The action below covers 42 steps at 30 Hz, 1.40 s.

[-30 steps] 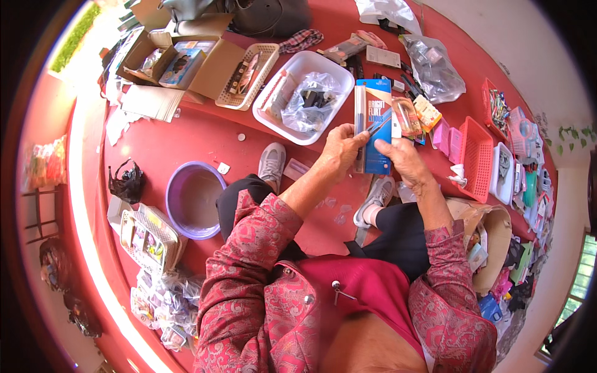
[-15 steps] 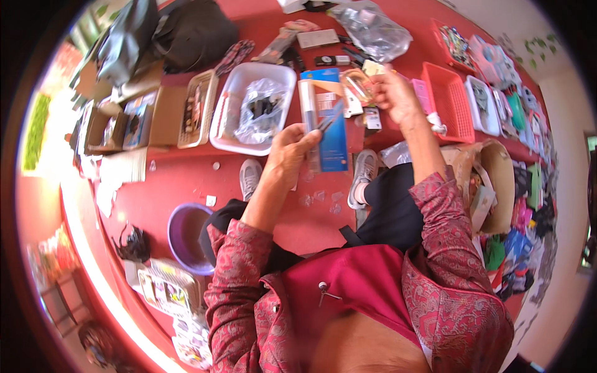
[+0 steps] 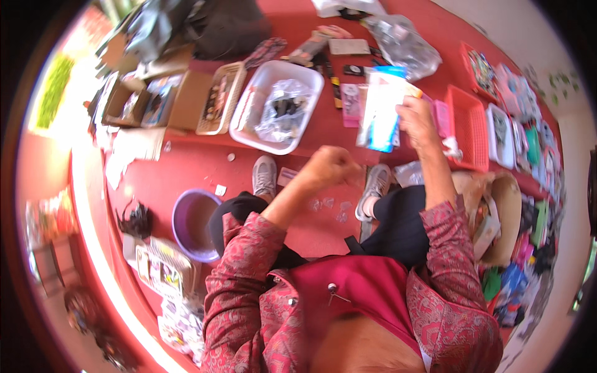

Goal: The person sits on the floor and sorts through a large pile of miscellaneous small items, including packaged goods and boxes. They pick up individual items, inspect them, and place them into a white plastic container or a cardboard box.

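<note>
spreading toward pale wall (image 3: 573, 140), red surface (image 3: 329, 133) underlies right fingers (image 3: 408, 110) clamped on blue packet (image 3: 380, 132), left fingers (image 3: 341, 163) unreadably blurred

The left hand (image 3: 334, 166) is blurred, so one cannot tell with certainty whether its fingers hold something small. In the right hand (image 3: 418, 121), the flat blue-and-white pack (image 3: 380, 117) is partly washed out by strong brightness, and its details cannot be distinguished. The dark objects (image 3: 286, 106) inside the clear bag (image 3: 271, 128) are too unclear for naming. A dark trouser leg (image 3: 231, 217) hides one part of the purple tub (image 3: 178, 214). The upper edge cuts off the black bag (image 3: 227, 31); the lower edge, the patterned jacket (image 3: 239, 298).
</note>
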Available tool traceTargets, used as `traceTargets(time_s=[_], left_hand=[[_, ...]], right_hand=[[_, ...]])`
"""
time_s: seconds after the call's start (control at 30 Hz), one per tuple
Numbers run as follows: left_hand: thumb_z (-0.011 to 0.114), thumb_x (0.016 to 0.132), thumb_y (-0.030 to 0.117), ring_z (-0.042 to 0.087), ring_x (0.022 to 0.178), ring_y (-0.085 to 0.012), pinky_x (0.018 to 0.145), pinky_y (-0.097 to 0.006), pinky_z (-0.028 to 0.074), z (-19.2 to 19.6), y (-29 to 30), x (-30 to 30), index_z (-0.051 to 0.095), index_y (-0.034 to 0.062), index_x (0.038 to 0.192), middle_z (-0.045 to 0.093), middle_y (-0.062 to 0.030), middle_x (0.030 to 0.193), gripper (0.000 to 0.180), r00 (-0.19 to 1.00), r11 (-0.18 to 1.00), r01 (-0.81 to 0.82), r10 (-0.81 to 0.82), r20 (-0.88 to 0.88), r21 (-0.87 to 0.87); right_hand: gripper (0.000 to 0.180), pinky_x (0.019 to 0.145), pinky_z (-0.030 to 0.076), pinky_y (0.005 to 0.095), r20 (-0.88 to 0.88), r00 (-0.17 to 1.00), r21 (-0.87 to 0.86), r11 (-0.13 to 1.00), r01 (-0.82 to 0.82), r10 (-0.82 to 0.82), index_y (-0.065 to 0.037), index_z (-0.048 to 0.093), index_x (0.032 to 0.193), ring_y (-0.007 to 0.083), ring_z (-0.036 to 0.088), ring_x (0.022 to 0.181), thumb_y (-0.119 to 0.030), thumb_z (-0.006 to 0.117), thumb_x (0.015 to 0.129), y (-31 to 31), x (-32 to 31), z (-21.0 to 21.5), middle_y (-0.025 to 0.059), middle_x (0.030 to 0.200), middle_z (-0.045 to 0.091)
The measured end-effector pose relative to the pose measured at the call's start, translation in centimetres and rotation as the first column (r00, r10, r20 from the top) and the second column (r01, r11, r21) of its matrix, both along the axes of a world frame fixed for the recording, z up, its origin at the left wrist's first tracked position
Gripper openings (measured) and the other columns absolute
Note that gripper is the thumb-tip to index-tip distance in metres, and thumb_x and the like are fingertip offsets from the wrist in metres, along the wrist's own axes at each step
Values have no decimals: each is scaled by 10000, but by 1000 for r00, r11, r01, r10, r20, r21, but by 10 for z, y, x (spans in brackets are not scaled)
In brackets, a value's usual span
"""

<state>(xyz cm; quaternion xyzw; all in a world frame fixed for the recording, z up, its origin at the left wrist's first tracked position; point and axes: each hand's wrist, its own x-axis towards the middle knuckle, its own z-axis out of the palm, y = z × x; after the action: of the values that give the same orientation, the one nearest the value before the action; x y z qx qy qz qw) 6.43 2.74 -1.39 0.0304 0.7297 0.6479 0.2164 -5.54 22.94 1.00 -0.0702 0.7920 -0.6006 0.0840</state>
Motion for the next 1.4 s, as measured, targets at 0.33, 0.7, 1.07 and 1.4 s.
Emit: traceTargets(time_s=[0.33,0.7,1.07,1.4], left_hand=[[417,869,489,507,1004,-178,836,-334,420,16,-15,-5,463,38,1133,544,-78,1089,525,886,465,-464,268,379,754],[513,797,359,624,692,-270,649,-379,489,27,-31,30,624,19,899,645,-143,788,372,948,944,304,-312,54,126],[564,691,122,627,773,-312,641,-406,501,13,-30,61,623,14,787,628,-182,802,156,801,710,295,-548,-239,-639],[482,738,53,590,733,-288,674,-337,465,-33,-270,-11,619,2,840,596,-188,769,178,840,518,-512,136,-525,-685]], right_hand=[[87,359,338,165,423,853,-538,842,-33,304,-63,548,836,57,500,487,-130,591,799,-26,25,18,-15,677,559],[138,329,307,170,407,913,-209,974,85,8,-103,490,723,45,429,402,-131,592,812,-45,-34,-27,-20,581,489],[149,364,403,227,35,996,313,945,-92,85,13,521,609,111,506,407,-46,573,735,-93,-32,-52,89,696,560],[145,338,336,183,297,951,185,971,-150,90,-59,504,646,64,471,395,-83,563,775,-46,-59,-40,8,547,500]])
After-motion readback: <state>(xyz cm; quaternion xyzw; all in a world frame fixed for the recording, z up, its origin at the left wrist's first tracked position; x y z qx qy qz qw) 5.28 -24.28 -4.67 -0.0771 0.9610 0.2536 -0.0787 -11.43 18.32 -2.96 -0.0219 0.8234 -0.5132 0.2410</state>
